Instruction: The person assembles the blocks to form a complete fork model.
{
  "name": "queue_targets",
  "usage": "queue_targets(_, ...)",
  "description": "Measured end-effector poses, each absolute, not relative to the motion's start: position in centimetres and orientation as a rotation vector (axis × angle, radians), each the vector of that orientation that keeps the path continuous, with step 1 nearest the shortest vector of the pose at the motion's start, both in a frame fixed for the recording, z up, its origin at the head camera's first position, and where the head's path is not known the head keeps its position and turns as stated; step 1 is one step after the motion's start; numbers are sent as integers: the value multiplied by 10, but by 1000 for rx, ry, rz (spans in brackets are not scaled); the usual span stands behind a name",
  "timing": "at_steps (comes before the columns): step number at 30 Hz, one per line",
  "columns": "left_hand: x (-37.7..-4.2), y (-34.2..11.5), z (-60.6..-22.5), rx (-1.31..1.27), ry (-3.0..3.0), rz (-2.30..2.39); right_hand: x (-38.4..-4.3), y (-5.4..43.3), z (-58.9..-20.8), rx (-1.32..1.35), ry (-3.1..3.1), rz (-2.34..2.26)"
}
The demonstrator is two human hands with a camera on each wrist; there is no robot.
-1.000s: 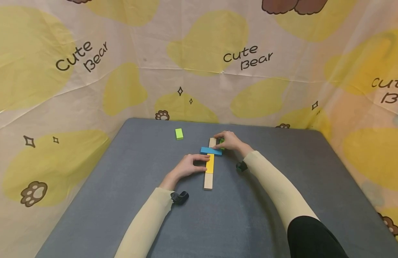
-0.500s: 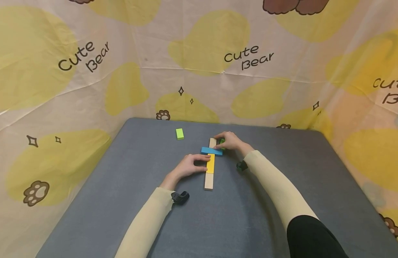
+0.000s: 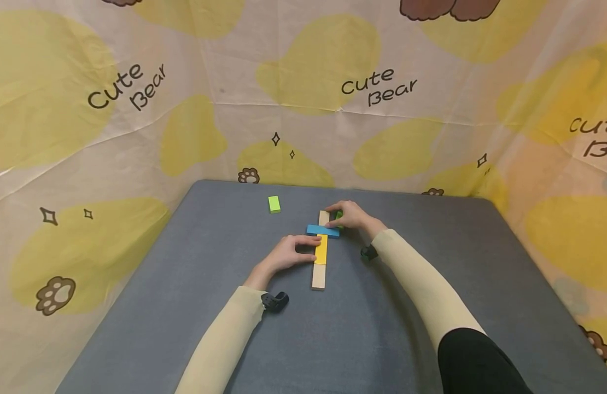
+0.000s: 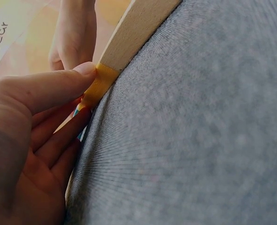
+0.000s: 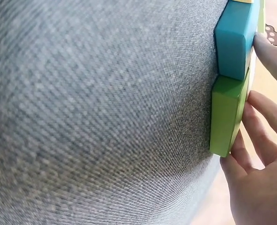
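Note:
My left hand point(image 3: 285, 253) lies along the left side of a yellow block point(image 3: 321, 250), index finger and thumb straight against it. In the left wrist view its thumb touches the yellow block point(image 4: 99, 86). A pale wooden block point(image 3: 319, 277) meets its near end. A blue block point(image 3: 315, 230) lies crosswise at the far end, with a second wooden block point(image 3: 324, 218) beyond. My right hand point(image 3: 351, 215) spans that wooden block, thumb near the blue one. Partly under it sits a green block point(image 3: 339, 215). The right wrist view shows the green block point(image 5: 226, 117) beside the blue block point(image 5: 235, 40).
A separate light green block point(image 3: 274, 204) lies toward the back left of the grey table point(image 3: 195, 306). A patterned cloth point(image 3: 303, 98) hangs behind and beside the table. A dark band sits on each wrist.
Both hands keep their places on the blocks, and the blocks have not visibly moved. Only the head view shifts very slightly.

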State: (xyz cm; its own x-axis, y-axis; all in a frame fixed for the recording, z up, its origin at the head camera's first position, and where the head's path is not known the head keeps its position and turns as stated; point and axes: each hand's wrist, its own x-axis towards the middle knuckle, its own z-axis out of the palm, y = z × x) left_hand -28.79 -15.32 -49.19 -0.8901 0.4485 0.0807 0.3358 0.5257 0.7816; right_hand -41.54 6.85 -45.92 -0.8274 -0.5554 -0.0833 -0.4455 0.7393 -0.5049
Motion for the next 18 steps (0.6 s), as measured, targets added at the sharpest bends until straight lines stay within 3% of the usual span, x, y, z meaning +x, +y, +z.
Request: queue_targets(18,-292,-154,-497,686,2627,1305,-413,68,-458,-797,2718,-669)
